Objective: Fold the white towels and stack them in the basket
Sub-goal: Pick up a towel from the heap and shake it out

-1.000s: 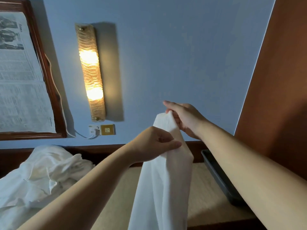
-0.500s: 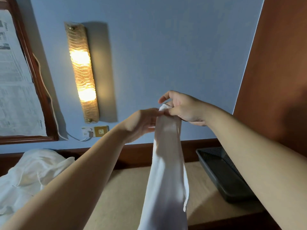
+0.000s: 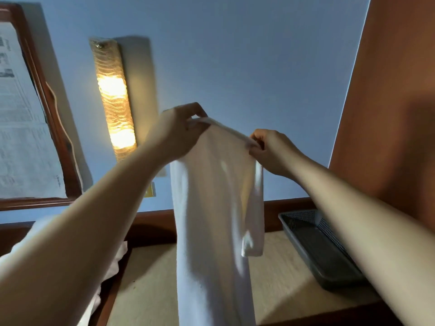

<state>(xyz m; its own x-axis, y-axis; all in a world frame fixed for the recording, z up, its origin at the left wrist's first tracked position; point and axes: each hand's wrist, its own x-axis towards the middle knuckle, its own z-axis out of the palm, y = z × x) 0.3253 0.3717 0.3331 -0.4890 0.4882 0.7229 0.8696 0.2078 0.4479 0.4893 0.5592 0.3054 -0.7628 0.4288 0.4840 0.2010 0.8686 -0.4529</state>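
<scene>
A white towel [image 3: 211, 208] hangs in the air in front of me, held up by its top edge. My left hand [image 3: 180, 132] pinches the top left corner. My right hand [image 3: 270, 149] pinches the top right corner, a little lower. The top edge is stretched between the two hands, and the towel's lower end runs out of the bottom of the view. A dark grey mesh basket [image 3: 303, 220] sits on the beige table at the right, below my right forearm, and looks empty.
A pile of white towels [image 3: 113, 262] lies at the left, mostly hidden behind my left arm. The beige tabletop [image 3: 150, 278] lies below the towel. A lit wall lamp [image 3: 113, 100] and a framed print [image 3: 26, 128] hang on the blue wall. A brown panel [image 3: 388, 102] stands at the right.
My hands have moved apart along the towel's top edge, spreading it from a narrow bunch into a wider sheet. The view has shifted left, showing more of the basket.
</scene>
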